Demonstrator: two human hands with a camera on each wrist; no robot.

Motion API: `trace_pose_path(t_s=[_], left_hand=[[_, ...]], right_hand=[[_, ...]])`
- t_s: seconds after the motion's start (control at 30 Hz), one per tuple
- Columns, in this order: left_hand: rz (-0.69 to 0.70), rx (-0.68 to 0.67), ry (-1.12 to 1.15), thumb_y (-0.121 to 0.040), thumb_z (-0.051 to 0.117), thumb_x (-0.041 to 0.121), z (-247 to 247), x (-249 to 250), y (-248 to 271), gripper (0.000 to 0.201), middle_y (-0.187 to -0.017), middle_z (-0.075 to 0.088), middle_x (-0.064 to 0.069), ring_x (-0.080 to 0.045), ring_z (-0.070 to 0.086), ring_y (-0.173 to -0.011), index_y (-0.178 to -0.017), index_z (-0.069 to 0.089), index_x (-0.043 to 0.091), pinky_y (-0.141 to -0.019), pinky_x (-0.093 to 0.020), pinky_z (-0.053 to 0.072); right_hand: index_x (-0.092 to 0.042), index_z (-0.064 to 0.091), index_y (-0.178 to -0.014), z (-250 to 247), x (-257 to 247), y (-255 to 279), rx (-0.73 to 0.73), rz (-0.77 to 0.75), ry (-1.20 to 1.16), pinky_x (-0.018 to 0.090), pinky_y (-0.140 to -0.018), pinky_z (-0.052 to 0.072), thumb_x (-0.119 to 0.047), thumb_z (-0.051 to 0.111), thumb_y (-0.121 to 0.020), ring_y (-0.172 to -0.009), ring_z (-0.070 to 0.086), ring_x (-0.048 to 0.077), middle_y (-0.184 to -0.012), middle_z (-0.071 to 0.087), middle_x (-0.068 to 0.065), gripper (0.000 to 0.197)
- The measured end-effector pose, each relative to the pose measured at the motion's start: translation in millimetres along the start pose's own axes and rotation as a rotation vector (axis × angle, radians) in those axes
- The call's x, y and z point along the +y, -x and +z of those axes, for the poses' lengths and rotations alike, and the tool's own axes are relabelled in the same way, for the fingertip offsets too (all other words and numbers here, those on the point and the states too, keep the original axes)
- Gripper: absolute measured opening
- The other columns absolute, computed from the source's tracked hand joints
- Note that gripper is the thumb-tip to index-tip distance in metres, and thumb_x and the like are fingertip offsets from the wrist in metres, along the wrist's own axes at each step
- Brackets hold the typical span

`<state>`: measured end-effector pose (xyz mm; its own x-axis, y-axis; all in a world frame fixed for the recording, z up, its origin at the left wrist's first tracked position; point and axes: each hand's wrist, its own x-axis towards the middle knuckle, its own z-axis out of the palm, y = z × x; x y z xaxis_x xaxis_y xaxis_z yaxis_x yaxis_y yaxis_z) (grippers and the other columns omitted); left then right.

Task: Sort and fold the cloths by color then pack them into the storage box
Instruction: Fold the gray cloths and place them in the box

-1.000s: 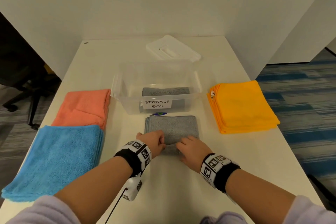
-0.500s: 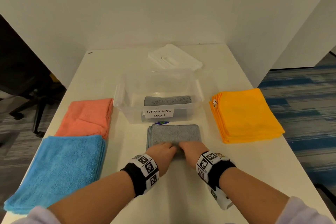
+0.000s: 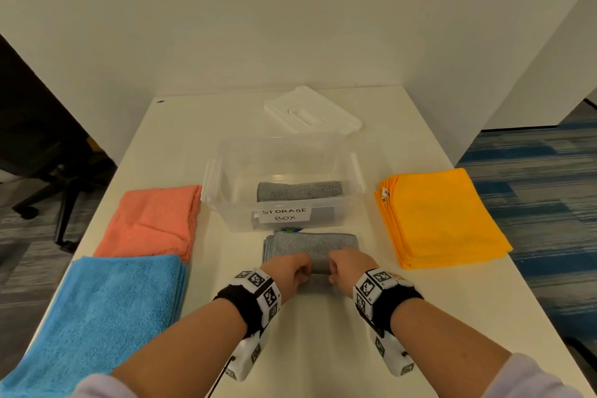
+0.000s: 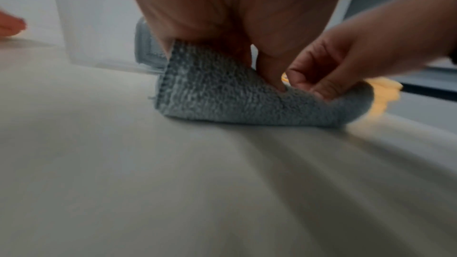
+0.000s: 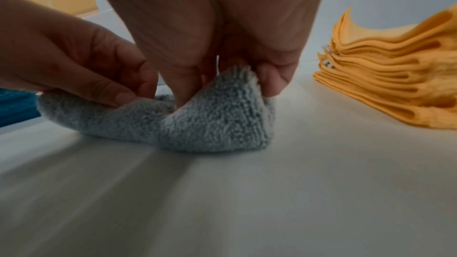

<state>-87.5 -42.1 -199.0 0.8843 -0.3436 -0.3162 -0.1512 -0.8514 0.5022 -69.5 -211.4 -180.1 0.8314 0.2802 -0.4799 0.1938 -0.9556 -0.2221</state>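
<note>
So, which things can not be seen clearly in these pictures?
- Near edge of the grey cloth: head view, covered by the left hand and right hand.
- Grey cloth in the storage box: head view, lower part behind the label; how many lie there, unclear.
- Number of cloths in the blue pile: head view, cut by the frame edge.

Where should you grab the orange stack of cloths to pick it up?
Best guess: take the orange stack by its left edge, where the folds and tags line up, sliding fingers under from the box side. That edge looks neat and bundled, so the layers should stay together. Both hands are busy now, left hand and right hand pinching the grey cloth.
</note>
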Motion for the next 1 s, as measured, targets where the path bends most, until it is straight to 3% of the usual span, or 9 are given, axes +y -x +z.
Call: trace_pose_path(t_s=[0.07, 0.13, 0.37, 0.47, 0.6, 0.73, 0.8, 0.93, 1.0], left_hand=[[0.038, 0.021, -0.199, -0.092, 0.048, 0.021, 1, 6, 0, 0.015, -0.108, 0.056, -0.001, -0.023, 0.047, -0.106, -0.101, 0.060, 0.021, -0.085, -0.029, 0.039], [0.046, 0.047, -0.395, -0.090, 0.048, 0.020, 0, 15, -1, 0.021, -0.116, 0.048, -0.002, -0.024, 0.037, -0.114, -0.106, 0.061, 0.020, -0.092, -0.037, 0.035], [0.003, -0.021, -0.545, -0.096, 0.044, 0.020, -4, 35, -3, 0.025, -0.116, 0.055, -0.008, -0.029, 0.054, -0.109, -0.113, 0.060, 0.014, -0.093, -0.040, 0.042], [0.038, -0.012, -0.577, -0.098, 0.038, 0.019, 6, 43, 0, 0.025, -0.118, 0.055, -0.010, -0.031, 0.058, -0.104, -0.118, 0.051, 0.011, -0.091, -0.042, 0.042], [0.066, 0.027, -0.580, -0.093, 0.040, 0.019, 16, 41, 13, 0.026, -0.120, 0.053, -0.009, -0.031, 0.051, -0.110, -0.117, 0.045, 0.012, -0.094, -0.043, 0.036], [0.086, 0.035, -0.571, -0.074, 0.065, 0.026, 23, 29, 34, 0.038, -0.109, 0.055, -0.004, -0.028, 0.051, -0.104, -0.108, 0.052, 0.016, -0.089, -0.043, 0.038], [0.105, 0.034, -0.553, -0.082, 0.054, 0.016, 24, 23, 35, 0.037, -0.118, 0.050, -0.005, -0.029, 0.047, -0.111, -0.119, 0.046, 0.015, -0.095, -0.040, 0.033], [0.128, 0.070, -0.410, -0.088, 0.042, 0.011, 21, 7, 26, 0.036, -0.123, 0.050, -0.003, -0.026, 0.048, -0.113, -0.123, 0.045, 0.017, -0.096, -0.033, 0.033], [0.124, 0.049, -0.310, -0.091, 0.044, 0.012, 18, 2, 21, 0.030, -0.120, 0.053, -0.002, -0.025, 0.051, -0.111, -0.120, 0.048, 0.018, -0.095, -0.031, 0.035]], right_hand=[[-0.020, 0.053, -0.095, -3, -4, 3, 0.007, -0.018, 0.069, 0.034, -0.082, 0.046, -0.020, 0.053, -0.093, -0.090, 0.056, 0.023, -0.103, 0.060, 0.005, 0.002], [-0.015, 0.055, -0.110, 0, -11, 7, 0.064, -0.072, 0.161, 0.038, -0.085, 0.046, -0.015, 0.043, -0.096, -0.100, 0.059, 0.029, -0.112, 0.060, 0.010, 0.018], [-0.007, 0.050, -0.125, 23, -14, 24, 0.169, -0.169, 0.221, 0.038, -0.095, 0.040, -0.014, 0.039, -0.096, -0.112, 0.049, 0.031, -0.123, 0.053, 0.015, 0.032], [-0.009, 0.059, -0.118, 25, -10, 33, 0.209, -0.209, 0.181, 0.037, -0.093, 0.045, -0.019, 0.057, -0.088, -0.106, 0.052, 0.029, -0.115, 0.058, 0.011, 0.031], [-0.023, 0.071, -0.075, 37, -1, 33, 0.251, -0.187, 0.200, 0.028, -0.059, 0.055, -0.023, 0.088, -0.044, -0.070, 0.061, 0.016, -0.074, 0.063, -0.004, 0.034], [-0.025, 0.064, -0.062, 36, -3, 35, 0.278, -0.218, 0.270, 0.025, -0.055, 0.052, -0.024, 0.068, -0.062, -0.062, 0.059, 0.015, -0.063, 0.059, -0.006, 0.004], [-0.026, 0.062, -0.060, 37, -5, 35, 0.243, -0.225, 0.220, 0.024, -0.054, 0.050, -0.022, 0.041, -0.070, -0.059, 0.059, 0.016, -0.060, 0.058, -0.006, 0.023], [-0.012, 0.063, -0.108, 25, -10, 34, 0.186, -0.174, 0.146, 0.034, -0.087, 0.045, -0.008, 0.039, -0.090, -0.104, 0.057, 0.028, -0.107, 0.064, 0.010, 0.030], [-0.012, 0.055, -0.122, 17, -10, 33, 0.124, -0.113, 0.130, 0.035, -0.092, 0.041, -0.007, 0.037, -0.095, -0.113, 0.051, 0.029, -0.119, 0.059, 0.012, 0.033]])
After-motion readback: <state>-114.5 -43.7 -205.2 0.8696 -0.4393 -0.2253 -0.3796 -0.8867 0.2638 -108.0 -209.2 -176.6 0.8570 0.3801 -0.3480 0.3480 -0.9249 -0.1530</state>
